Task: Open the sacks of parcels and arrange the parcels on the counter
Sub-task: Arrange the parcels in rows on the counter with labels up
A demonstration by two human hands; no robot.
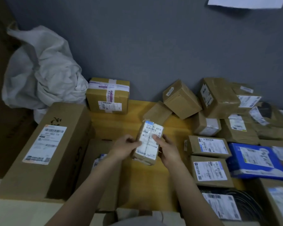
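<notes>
A small labelled parcel (pixel 148 141) is held above the yellow counter (pixel 153 185), gripped on its left side by the left hand (pixel 127 148) and on its right side by the right hand (pixel 167 150), fingers curled round its edges. A crumpled white sack (pixel 39 70) is seen at rear left, beside a taped carton (pixel 107 95). Further parcels are crowded at right, among them a blue package (pixel 255 160).
</notes>
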